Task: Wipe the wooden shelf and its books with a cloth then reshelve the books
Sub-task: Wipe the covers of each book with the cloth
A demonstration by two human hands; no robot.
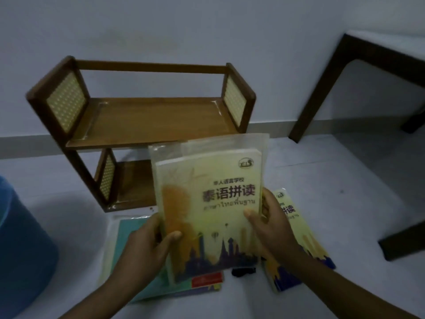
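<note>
Both hands, left hand and right hand, grip the Thai textbook by its side edges, fingers curled; plastic sleeve looks slippery, book stiff and light, shelf at 12 o'clock.

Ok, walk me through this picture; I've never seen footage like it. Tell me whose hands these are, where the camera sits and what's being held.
There is no machine here: a person wears one wide-angle camera on the head, looking forward and down, so the hands are their own. The left hand and right hand grip the side edges of a yellow Thai-language textbook in a clear plastic sleeve, held upright in front of a two-tier wooden shelf with woven side panels, whose top tier holds no books. On the floor lie a teal book and a second yellow textbook. A blue container stands at the left, a dark-framed table at the right. No cloth is clearly visible.
</note>
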